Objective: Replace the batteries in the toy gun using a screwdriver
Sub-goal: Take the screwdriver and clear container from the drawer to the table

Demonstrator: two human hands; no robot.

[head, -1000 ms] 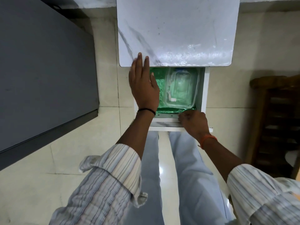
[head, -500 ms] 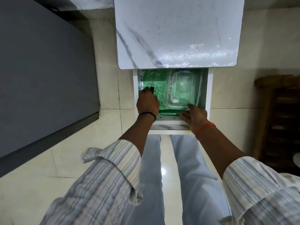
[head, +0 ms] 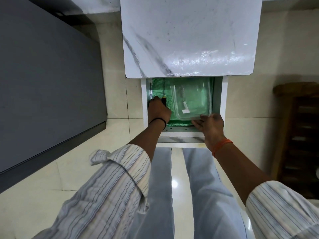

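Note:
A white drawer [head: 223, 100] stands pulled out under a white marble-look table top [head: 189, 37]. Its floor is lined with green sheet [head: 158, 87]. A screwdriver [head: 164, 94] with a thin metal shaft and a black and yellow handle lies along the drawer's left side. My left hand [head: 158, 111] is closed around its handle. A clear plastic box [head: 191, 102] fills the right part of the drawer. My right hand [head: 209, 125] rests with fingers apart at the box's near edge. No toy gun or batteries show.
A dark grey cabinet [head: 43, 83] runs along the left. A dark wooden rack [head: 300, 131] stands at the right. Pale glossy floor tiles [head: 117, 131] surround the table. My legs in light trousers [head: 205, 195] are just below the drawer front.
The drawer has slid further out. My left hand dropped from the table edge into the drawer and closed on the screwdriver handle. My right hand moved from the drawer front to the clear box.

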